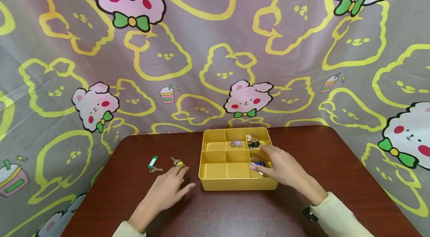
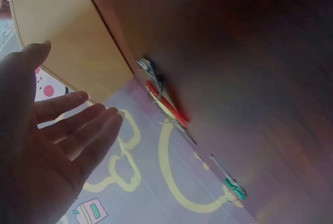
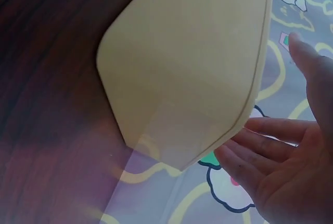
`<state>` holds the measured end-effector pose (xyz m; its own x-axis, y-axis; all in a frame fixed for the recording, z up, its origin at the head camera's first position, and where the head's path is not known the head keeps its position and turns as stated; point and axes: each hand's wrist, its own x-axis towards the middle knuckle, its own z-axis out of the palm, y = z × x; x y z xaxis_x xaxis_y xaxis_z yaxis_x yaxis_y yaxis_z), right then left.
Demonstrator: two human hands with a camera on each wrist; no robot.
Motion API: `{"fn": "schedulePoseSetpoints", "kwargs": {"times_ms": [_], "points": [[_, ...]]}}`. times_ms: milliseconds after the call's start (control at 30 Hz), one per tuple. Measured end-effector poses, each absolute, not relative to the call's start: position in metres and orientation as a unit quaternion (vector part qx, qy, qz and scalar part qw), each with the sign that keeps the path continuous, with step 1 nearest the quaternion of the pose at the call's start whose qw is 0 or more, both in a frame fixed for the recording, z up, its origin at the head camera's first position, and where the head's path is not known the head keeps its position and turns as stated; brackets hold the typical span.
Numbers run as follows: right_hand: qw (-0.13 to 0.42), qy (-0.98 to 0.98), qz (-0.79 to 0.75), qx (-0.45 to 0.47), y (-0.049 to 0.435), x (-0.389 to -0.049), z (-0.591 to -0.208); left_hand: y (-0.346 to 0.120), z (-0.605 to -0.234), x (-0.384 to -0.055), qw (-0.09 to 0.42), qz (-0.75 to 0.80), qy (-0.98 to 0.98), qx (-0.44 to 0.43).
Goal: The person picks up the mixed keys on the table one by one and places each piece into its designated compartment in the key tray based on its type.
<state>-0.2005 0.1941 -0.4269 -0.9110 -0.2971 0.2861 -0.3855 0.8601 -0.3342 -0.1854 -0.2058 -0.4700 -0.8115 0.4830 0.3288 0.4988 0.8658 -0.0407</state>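
My left hand (image 1: 168,188) hovers over the table beside several keys, its fingers relaxed and holding nothing. Near its fingertips lies a key with a yellow tag (image 1: 180,163); further left are a green key tag (image 1: 152,161) and its key (image 1: 155,170). The left wrist view also shows a red key tag (image 2: 169,104), mostly hidden from the head by the hand. My right hand (image 1: 285,164) is above the right side of a yellow divided box (image 1: 238,184), fingers loosely spread. Beneath it, a blue key tag (image 1: 258,163) lies in the front right compartment, partly covered.
In the back row, the middle compartment contains a purple-tagged key (image 1: 236,144) and the right one black-tagged keys (image 1: 253,144). The brown table (image 1: 242,214) ends at a patterned curtain (image 1: 195,58) behind the box.
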Motion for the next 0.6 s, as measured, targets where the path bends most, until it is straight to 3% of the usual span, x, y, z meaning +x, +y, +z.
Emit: {"fn": "schedulePoseSetpoints", "kwargs": {"times_ms": [200,600], "points": [[0.097,-0.963,0.188,0.164,0.196,-0.197,-0.431,-0.214,-0.474,-0.185,0.179,-0.019,-0.945,-0.273],[0.077,-0.968,0.175,0.161,0.201,-0.195,-0.437,-0.236,-0.484,-0.18,0.14,-0.015,-0.956,-0.257]]}}
